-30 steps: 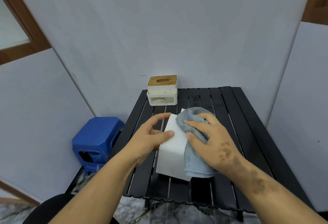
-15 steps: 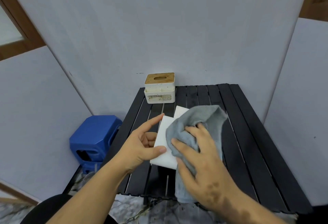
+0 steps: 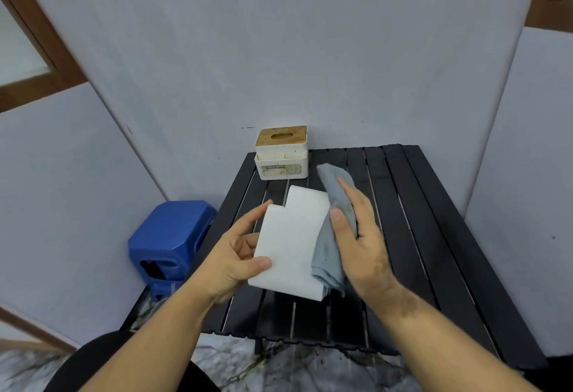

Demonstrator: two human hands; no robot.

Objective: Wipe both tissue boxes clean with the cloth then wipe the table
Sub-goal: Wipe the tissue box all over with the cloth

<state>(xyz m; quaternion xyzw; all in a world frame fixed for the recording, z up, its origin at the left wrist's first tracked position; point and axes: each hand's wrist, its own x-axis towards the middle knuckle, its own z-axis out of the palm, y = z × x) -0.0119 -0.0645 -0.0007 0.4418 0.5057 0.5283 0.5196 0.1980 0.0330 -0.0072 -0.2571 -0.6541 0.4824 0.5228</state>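
A plain white tissue box [image 3: 290, 246] is lifted above the black slatted table [image 3: 431, 236], tilted, with a notch at its far left corner. My left hand [image 3: 238, 255] grips its left side, thumb on the near face. My right hand [image 3: 361, 236] presses a grey-blue cloth [image 3: 333, 227] flat against the box's right side; the cloth hangs down past the box's lower edge. A second tissue box [image 3: 281, 153], cream with a wooden slotted lid, stands at the table's far left corner against the wall.
A blue plastic stool [image 3: 169, 244] sits on the floor left of the table. Grey wall panels close in behind and on both sides. The marble floor shows past the table's near edge. A dark rounded shape lies at the bottom left.
The right hand slid the cloth from the box's top face over to its right side. The left hand turned the box, showing more of its white face.
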